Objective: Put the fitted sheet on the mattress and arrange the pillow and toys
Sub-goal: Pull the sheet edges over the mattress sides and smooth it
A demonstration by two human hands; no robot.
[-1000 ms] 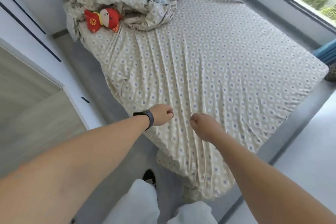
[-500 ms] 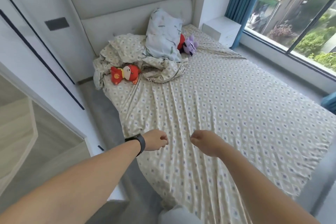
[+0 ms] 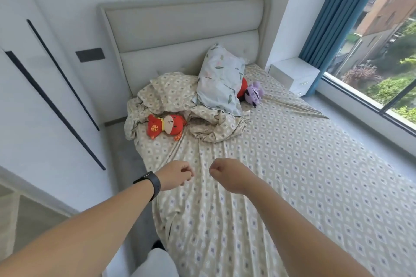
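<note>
Patterned fitted sheet (image 3: 281, 164) bunched in both hands' curled fingers (image 3: 188, 172)

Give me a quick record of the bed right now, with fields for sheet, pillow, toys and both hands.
sheet: patterned fitted sheet spread over the mattress, bunched into a heap near the headboard
pillow: leaf-print pillow leaning on the heap
toys: red plush on the sheet left of the heap; purple plush beside the pillow's right edge
left hand: fingers curled; grip on the sheet unclear
right hand: fingers curled; grip unclear
</note>
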